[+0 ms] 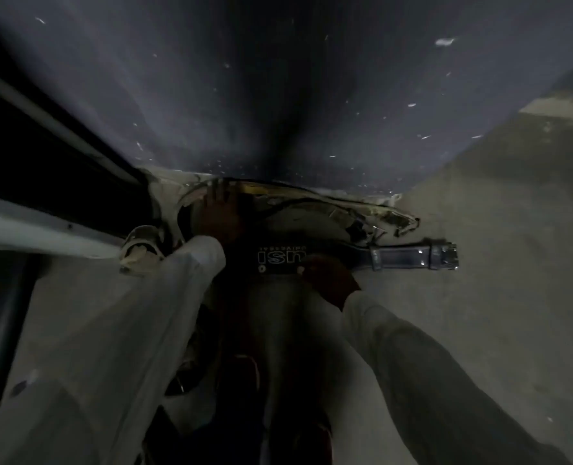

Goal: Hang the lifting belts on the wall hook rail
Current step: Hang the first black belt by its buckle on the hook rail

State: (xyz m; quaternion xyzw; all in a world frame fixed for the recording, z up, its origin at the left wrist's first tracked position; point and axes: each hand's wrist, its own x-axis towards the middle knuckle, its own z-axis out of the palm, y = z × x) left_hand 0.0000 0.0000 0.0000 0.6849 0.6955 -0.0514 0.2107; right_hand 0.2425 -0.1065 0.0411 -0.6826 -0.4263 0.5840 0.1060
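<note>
Sleeves (pixel 137 330) of pale cloth fill the lower part of the view, both arms stretched down and forward to the foot of a wall.

Between the hands lies a dark belt (pixel 278 256), low down near the floor and just in front of the person's legs. Its broad middle bears a white "usi" logo, and its narrow strap runs out to the right and ends in a metal buckle (pixel 447 256). The right hand (pixel 327 278) grips this belt at its lower edge, just right of the logo, with the thumb curled over the near side.

A pale belt (pixel 328 213), worn and frayed, lies just beyond it, curved along the base of the wall. The left hand (pixel 219 213) sits on the left part of this belt with its fingers reaching forward; in the gloom and blur I cannot tell whether they hold it or only lie on it.

Left of that hand is a pale curled object (pixel 140 246), too blurred to name. The floor (pixel 479 263) is bare and greyish, the wall (pixel 278 95) dark and flecked with white marks. A white frame (pixel 36 229) runs in from the left edge.
</note>
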